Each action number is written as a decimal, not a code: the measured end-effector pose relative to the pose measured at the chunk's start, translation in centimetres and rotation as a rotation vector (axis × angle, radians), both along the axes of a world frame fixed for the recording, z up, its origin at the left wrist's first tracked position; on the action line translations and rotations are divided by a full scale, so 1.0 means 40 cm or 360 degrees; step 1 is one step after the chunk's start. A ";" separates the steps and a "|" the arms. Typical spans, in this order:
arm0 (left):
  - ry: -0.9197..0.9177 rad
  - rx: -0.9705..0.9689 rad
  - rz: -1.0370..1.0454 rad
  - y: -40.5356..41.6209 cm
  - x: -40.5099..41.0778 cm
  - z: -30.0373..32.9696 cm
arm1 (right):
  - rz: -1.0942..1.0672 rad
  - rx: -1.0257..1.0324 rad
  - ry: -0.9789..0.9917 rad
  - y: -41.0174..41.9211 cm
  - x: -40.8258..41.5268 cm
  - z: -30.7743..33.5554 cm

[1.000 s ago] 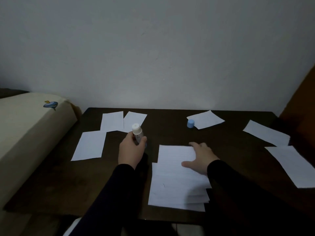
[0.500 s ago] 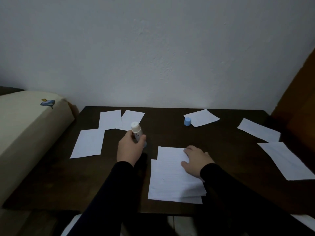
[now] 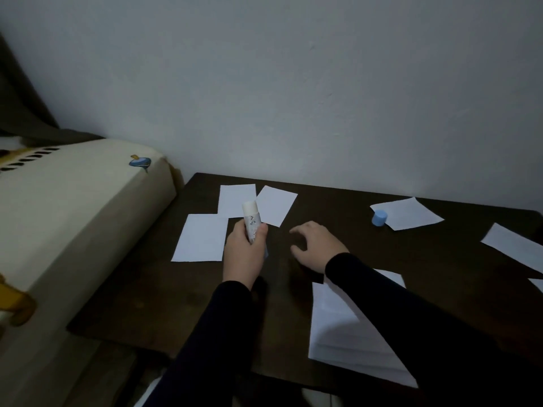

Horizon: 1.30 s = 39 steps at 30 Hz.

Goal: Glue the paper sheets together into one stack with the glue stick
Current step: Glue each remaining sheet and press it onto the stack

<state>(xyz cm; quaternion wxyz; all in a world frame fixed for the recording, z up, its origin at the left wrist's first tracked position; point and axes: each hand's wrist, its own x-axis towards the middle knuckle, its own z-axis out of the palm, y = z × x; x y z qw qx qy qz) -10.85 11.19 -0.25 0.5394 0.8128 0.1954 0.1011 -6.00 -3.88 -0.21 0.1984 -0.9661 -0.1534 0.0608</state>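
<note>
So the glue stick [image 3: 251,221] is in the left hand [image 3: 244,254], fingers wrapped round the lower half of the barrel, uncapped end pointing up and away. The blue cap [image 3: 379,217] sits well apart on the far side of the tabletop [image 3: 141,304], touching the corner of one loose sheet [image 3: 407,213]. Right hand [image 3: 316,245] is hovering over bare wood with fingers spread and loosely curled, holding nothing.

The stack [image 3: 343,327] is near the front edge, partly under the right sleeve. Three more sheets lie past the left hand, the nearest one [image 3: 201,237] just beside it, plus a few over on the right.

Handling-wise: the stick looks light and rigid, and a mid-barrel grip is probably best so you can press down without it wobbling. The paper is the fiddly bit imo. Thin, floppy, lying flat on a smooth top, so I'd guess it slides rather than lifts. Best bet is to drag a sheet to the table edge or pick up a corner with a fingertip, then hold it by the edge. Creases easily, and any glue on the fingers will grab it
</note>
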 end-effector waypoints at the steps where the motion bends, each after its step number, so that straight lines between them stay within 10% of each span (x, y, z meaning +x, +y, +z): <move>1: -0.0001 -0.0002 0.0003 0.012 0.002 -0.003 | 0.0001 -0.0018 0.0007 0.013 0.017 -0.005; 28: 0.0005 -0.0009 -0.0095 0.025 0.061 -0.018 | -0.0121 -0.1102 -0.0176 0.085 -0.007 -0.065; 39: -0.0030 -0.0096 -0.0337 -0.111 0.087 -0.011 | -0.0182 -0.0574 0.0044 -0.129 0.048 -0.059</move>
